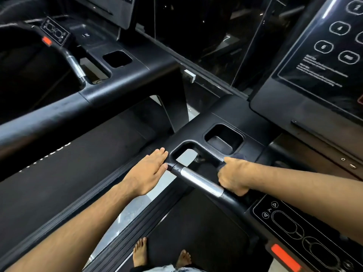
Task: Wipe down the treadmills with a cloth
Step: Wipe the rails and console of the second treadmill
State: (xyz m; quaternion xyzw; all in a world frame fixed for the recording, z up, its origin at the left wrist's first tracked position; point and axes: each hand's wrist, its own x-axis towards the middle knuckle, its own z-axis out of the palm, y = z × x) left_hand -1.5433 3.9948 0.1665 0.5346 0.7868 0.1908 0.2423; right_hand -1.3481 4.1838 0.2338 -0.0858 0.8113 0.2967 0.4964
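I stand on a black treadmill [225,116] whose console fills the right side. My right hand [233,176] is closed on a dark cloth [238,156], of which only a small bit shows above my knuckles. It presses at the inner end of the silver handlebar grip [200,181], beside the cup holder [224,139]. My left hand [149,171] lies flat with fingers together on the treadmill's left arm rail, fingertips touching the black joint of the handlebar. A second treadmill [98,91] stands to the left.
A touch panel [332,44] rises at the upper right. A control pad with a red strip [284,258] sits at the lower right. My bare feet [140,252] stand on the belt. A pale floor strip [125,216] runs between the two machines. Glass lies ahead.
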